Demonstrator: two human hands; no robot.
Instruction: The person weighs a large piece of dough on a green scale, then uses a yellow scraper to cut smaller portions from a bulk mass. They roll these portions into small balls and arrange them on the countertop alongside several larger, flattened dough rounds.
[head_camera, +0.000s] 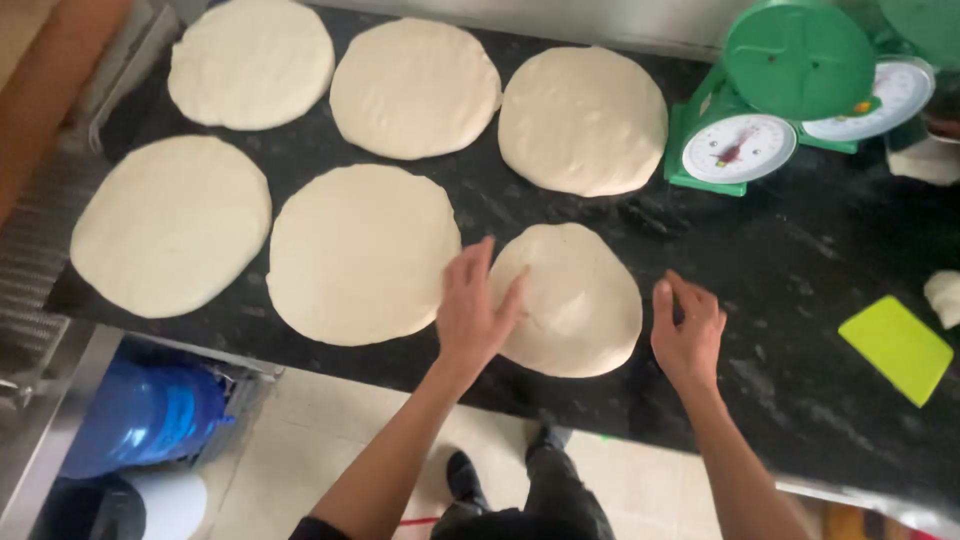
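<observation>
Several flat rounds of pale dough lie on a black stone counter (800, 260). My left hand (474, 310) rests flat with its fingers spread on the left edge of the nearest, smallest dough round (575, 300). My right hand (687, 325) hovers just right of that round, fingers curled and apart, holding nothing. A larger dough round (365, 253) lies directly left of my left hand, close to the wrist.
Two green dial scales (760, 95) stand at the back right. A yellow-green plastic scraper (897, 347) and a dough lump (945, 297) lie at the right. Blue water jugs (145, 415) sit under the counter on the left, above a tiled floor.
</observation>
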